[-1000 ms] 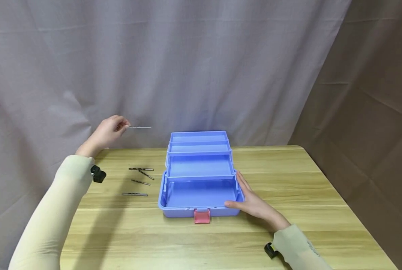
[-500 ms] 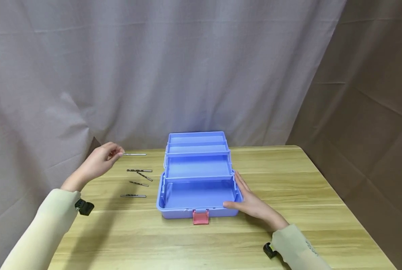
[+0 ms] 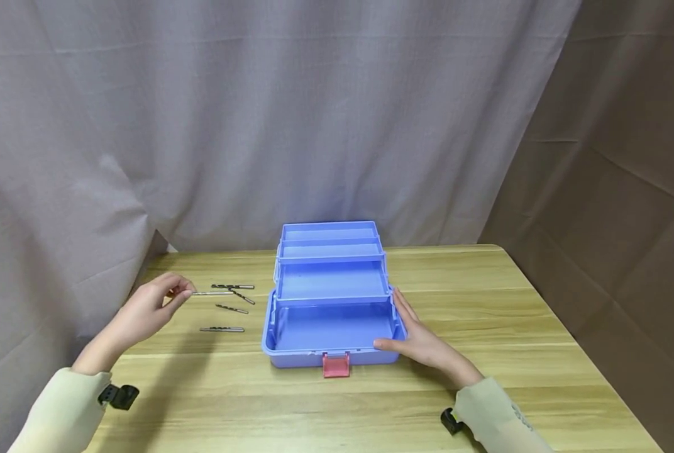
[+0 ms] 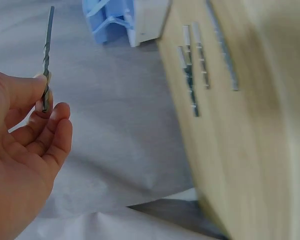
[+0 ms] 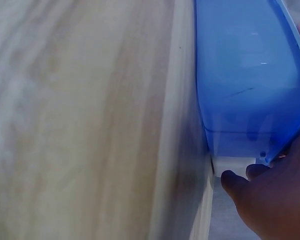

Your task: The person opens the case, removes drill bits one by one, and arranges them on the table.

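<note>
At the table's left side, my left hand (image 3: 147, 311) pinches a slim drill bit (image 3: 212, 293) between thumb and fingertips. In the left wrist view the bit's (image 4: 49, 35) fluted end is in the fingers and its smooth shank points away from them. A blue-violet toolbox (image 3: 297, 358) stands open at the table's middle, its stepped trays (image 3: 331, 280) raised at the back. My right hand (image 3: 424, 343) rests against its right front corner, thumb on the front rim and straight fingers along the right side. A red latch (image 3: 336, 366) hangs at the front.
Several more drill bits lie left of the toolbox, among them a thick one (image 3: 232, 286) at the back and another (image 3: 222, 329) nearest the front. The wooden table (image 3: 292, 409) backs onto a grey curtain (image 3: 337, 126), with brown cloth (image 3: 614, 207) at the right.
My left hand has come down and a little left with the drill bit, from above the table's back edge to beside the other bits. My right hand has stayed at the toolbox.
</note>
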A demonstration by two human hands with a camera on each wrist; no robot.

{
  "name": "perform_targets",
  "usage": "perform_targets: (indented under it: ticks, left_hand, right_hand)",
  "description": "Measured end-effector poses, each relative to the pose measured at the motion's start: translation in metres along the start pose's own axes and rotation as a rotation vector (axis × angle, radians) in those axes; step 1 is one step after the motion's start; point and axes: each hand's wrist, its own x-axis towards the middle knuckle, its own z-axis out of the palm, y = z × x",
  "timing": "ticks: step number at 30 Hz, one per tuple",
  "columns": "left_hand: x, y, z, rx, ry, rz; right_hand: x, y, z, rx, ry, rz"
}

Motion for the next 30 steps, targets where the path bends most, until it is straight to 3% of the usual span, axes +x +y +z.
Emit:
perform_targets:
  ticks: [13, 19, 24, 30]
  left_hand:
    - [-0.057, -0.019, 0.041, -0.107, -0.105, -0.092]
    - [-0.072, -0.026, 0.058, -0.15, -0.158, -0.11]
    - [-0.079, -0.029, 0.065, -0.201, -0.237, -0.142]
    - [-0.083, -0.03, 0.071, -0.195, -0.282, -0.121]
  right_hand:
    - [-0.001, -0.001, 0.0, 0.005, 0.005, 0.008]
    - [0.0, 0.0, 0.0, -0.006, 0.011, -0.005]
    - [0.0, 0.0, 0.0, 0.002, 0.014, -0.013]
    - [0.0, -0.001, -0.001, 0.008, 0.007, -0.006]
